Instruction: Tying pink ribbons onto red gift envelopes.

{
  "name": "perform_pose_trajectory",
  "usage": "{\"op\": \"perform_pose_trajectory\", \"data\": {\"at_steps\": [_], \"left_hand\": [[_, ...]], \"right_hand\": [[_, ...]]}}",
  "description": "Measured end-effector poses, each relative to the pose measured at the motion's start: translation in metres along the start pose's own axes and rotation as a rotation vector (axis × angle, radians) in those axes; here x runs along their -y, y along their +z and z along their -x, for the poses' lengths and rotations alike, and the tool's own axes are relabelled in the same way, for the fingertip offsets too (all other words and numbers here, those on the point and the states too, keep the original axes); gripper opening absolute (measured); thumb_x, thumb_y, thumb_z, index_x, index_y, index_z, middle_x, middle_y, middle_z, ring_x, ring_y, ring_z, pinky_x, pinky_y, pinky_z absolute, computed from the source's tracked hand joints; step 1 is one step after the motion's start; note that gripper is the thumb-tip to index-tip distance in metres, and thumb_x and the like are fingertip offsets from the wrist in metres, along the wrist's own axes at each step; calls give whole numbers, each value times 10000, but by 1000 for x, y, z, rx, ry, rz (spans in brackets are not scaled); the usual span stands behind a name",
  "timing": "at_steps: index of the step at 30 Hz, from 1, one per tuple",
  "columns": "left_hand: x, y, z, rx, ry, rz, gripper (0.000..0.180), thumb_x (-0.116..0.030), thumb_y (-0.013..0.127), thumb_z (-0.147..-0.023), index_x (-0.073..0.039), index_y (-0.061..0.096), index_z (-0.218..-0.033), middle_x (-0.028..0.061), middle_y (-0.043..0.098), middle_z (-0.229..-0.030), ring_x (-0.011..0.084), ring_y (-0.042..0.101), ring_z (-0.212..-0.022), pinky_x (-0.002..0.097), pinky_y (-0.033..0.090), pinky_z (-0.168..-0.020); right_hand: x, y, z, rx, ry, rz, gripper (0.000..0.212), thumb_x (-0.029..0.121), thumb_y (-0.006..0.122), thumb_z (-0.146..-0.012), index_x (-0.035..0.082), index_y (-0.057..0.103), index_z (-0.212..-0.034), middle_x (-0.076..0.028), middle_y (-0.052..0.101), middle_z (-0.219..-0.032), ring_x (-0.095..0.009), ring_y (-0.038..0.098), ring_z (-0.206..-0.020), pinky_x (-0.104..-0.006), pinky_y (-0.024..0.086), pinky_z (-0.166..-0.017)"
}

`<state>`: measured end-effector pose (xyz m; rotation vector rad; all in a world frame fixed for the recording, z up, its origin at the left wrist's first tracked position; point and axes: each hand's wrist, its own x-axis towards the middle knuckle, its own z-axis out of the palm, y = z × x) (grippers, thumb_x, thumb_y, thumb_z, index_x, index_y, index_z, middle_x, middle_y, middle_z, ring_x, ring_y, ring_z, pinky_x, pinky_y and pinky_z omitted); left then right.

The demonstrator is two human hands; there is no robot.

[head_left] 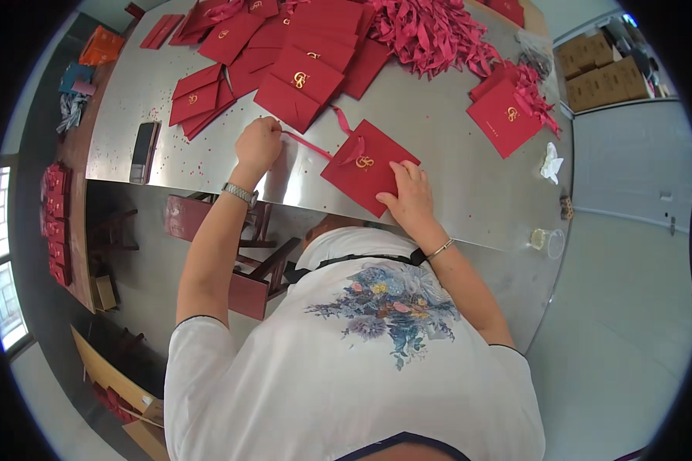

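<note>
A small red paper gift bag (370, 170) with a gold emblem lies flat near the table's front edge. My right hand (414, 196) grips its right side, with fingers on the front and the thumb by the lower edge. A pinkish-red ribbon (309, 144) runs from the bag toward the left. Its end is pinched in my closed left hand (260, 144), which is held above the table edge. Another length of ribbon (341, 120) curls up from the bag's top. Just beyond my left hand lies a fanned stack of red bags (300, 83).
On the metal table (430, 115) are a heap of ribbons (430, 34), more red bags (196, 100), and a phone (144, 152). A ribboned bag pile (507, 115), a crumpled tissue (550, 164) and a clear cup (547, 243) sit at right. Wooden chairs (250, 292) stand below left.
</note>
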<state>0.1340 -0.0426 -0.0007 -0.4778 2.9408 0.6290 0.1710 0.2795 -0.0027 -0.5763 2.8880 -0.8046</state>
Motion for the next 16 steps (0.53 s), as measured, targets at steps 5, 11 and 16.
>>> {"op": "perform_pose_trajectory", "data": {"at_steps": [5,11,16], "left_hand": [[3,7,0,-192,33,100,232,-123,558,-805,-103,648,-1018,127,631,-977,322,620,-910,409,497,-757],[-35,18,9,-196,570,433,340,44,516,-773,-96,634,-1060,126,605,-878,326,605,-817,390,498,-711],[-71,33,-16,86,557,-15,401,-17,562,-759,-133,597,-1141,119,596,-1013,321,606,-932,409,509,-775]], "right_hand": [[3,1,-3,12,8,18,638,221,747,-685,31,502,-1243,-149,477,-1245,-349,465,-1109,-420,398,-958],[2,6,1,-10,8,24,653,212,750,-684,40,496,-1260,-144,473,-1247,-351,456,-1116,-424,385,-971],[6,6,2,33,78,0,675,239,747,-694,61,484,-1289,-134,462,-1279,-336,428,-1189,-435,318,-1071]]}}
